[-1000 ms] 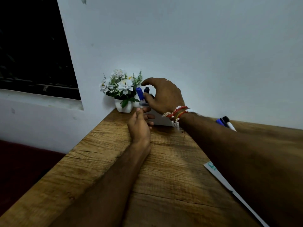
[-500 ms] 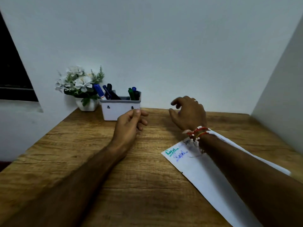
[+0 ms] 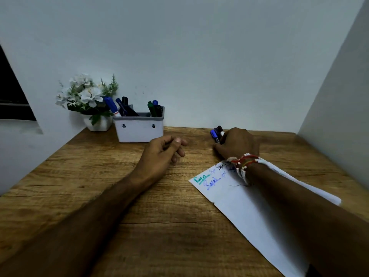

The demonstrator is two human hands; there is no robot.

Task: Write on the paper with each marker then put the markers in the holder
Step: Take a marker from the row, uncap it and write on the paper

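A white marker holder (image 3: 139, 129) stands at the back left of the wooden desk (image 3: 123, 196) with several markers (image 3: 123, 108) in it. A white paper (image 3: 249, 214) lies at the right, with green, blue and black writing near its top corner. Beyond the paper lie two markers (image 3: 216, 133), one blue-capped and one black-capped. My right hand (image 3: 237, 144) lies over them with its fingers curled round their bodies, so only the caps show. My left hand (image 3: 164, 151) rests on the desk just right of the holder, loosely curled and holding nothing.
A white pot of white artificial flowers (image 3: 89, 102) stands to the left of the holder against the back wall. A side wall (image 3: 339, 96) closes off the desk on the right. The desk's left edge (image 3: 40, 162) drops off below a dark window.
My right hand left the holder, swung right across the desk and came down on the two loose markers. My left hand let go of the holder's front and slid slightly right.
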